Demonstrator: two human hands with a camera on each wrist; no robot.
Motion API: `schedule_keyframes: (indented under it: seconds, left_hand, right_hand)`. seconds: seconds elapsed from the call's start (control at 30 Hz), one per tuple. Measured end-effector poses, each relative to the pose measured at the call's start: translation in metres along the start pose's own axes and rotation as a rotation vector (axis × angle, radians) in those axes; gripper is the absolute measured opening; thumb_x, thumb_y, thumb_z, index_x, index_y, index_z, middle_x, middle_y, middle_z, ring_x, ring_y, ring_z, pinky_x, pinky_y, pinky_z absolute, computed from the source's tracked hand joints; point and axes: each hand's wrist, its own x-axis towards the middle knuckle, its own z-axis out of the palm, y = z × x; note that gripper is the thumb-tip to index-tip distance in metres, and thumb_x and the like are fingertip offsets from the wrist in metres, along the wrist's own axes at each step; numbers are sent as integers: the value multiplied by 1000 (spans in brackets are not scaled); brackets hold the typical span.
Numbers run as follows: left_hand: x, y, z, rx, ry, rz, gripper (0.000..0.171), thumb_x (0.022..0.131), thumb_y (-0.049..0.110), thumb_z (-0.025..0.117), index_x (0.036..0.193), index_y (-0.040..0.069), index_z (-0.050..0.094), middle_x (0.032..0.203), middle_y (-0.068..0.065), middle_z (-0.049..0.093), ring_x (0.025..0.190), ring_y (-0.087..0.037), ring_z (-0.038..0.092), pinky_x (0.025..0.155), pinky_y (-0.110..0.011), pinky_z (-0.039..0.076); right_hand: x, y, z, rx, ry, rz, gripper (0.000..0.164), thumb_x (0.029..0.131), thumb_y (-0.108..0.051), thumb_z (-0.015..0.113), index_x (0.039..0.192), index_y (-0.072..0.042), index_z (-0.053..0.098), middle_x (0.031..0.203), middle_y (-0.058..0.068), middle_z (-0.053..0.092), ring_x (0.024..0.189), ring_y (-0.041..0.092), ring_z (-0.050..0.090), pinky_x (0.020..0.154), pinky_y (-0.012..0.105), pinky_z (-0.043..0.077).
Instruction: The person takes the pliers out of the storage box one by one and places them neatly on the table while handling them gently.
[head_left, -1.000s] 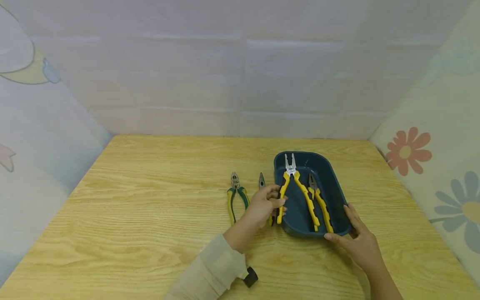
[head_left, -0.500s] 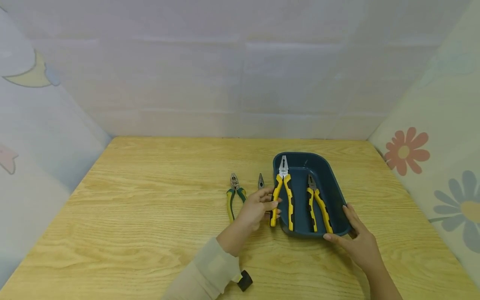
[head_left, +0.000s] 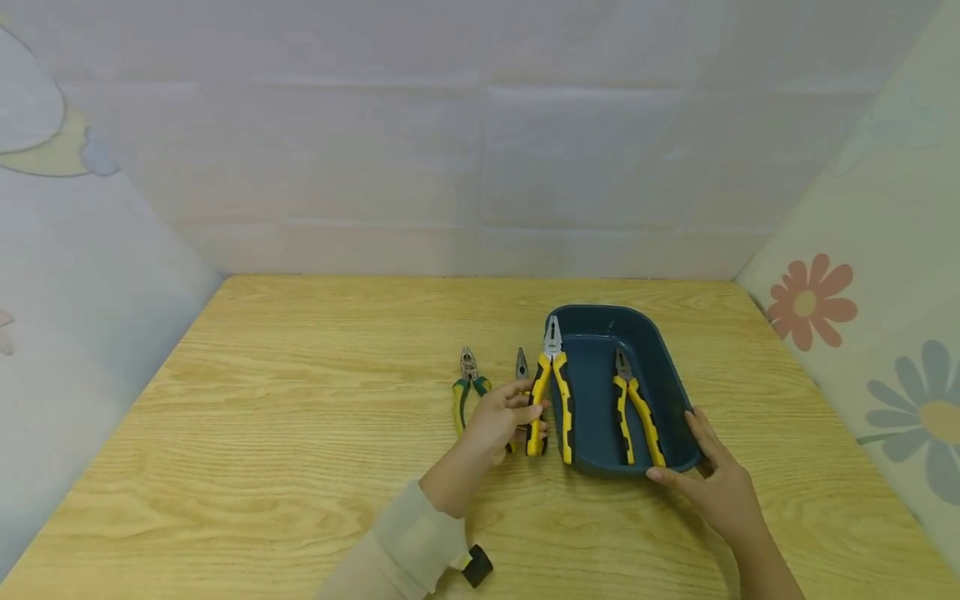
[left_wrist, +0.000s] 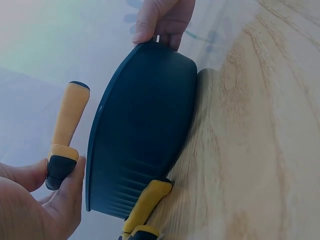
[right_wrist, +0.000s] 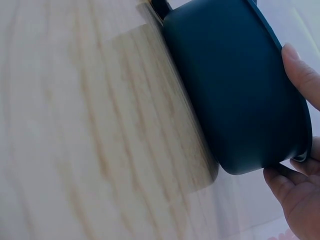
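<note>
Now my left grip (head_left: 497, 421) is clamped on one yellow-and-black handle of the combination pliers (head_left: 562, 390), which have shifted leftward from above the tray's (head_left: 592, 400) floor to over its left rim, jaws closed where they had stood spread; that leaves one pair, the dark-headed yellow-handled pliers (head_left: 646, 417), lying inside. My right grip (head_left: 716, 483) pinches the tray's near right corner. Beyond, on the table (head_left: 300, 417), my left grip partly hides the needle-nose pliers (head_left: 522, 364) and green-handled pliers (head_left: 468, 367); the right wrist view shows nothing inside the tray.
</note>
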Motion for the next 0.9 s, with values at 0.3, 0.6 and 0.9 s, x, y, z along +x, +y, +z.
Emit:
schedule_keyframes:
  seconds: [0.3, 0.6, 0.9]
  left_hand:
    - [-3, -2, -7, -18, -11, -9, 44, 85, -1, 49, 128, 1, 38, 106, -23, 53, 67, -20, 56, 64, -33, 49]
    - [-4, 0, -17, 29, -6, 3, 41, 85, -2, 49, 125, -4, 39, 107, -22, 52, 86, -31, 55, 71, -39, 48]
    - [-7, -2, -26, 36, -12, 5, 39, 87, -1, 47, 125, -5, 38, 108, -24, 50, 75, -22, 56, 72, -39, 48]
  right_hand:
    - [-1, -1, 0, 6, 5, -7, 89, 75, -28, 66, 139, -20, 4, 143, 6, -1, 121, 41, 20, 75, -4, 22]
    - [0, 0, 0, 5, 1, 7, 89, 75, -30, 67, 139, -22, 4, 143, 5, -1, 121, 41, 19, 76, -5, 21]
    - [1, 2, 1, -3, 3, 6, 90, 75, -30, 67, 138, -23, 4, 143, 3, -2, 122, 40, 19, 76, -5, 21]
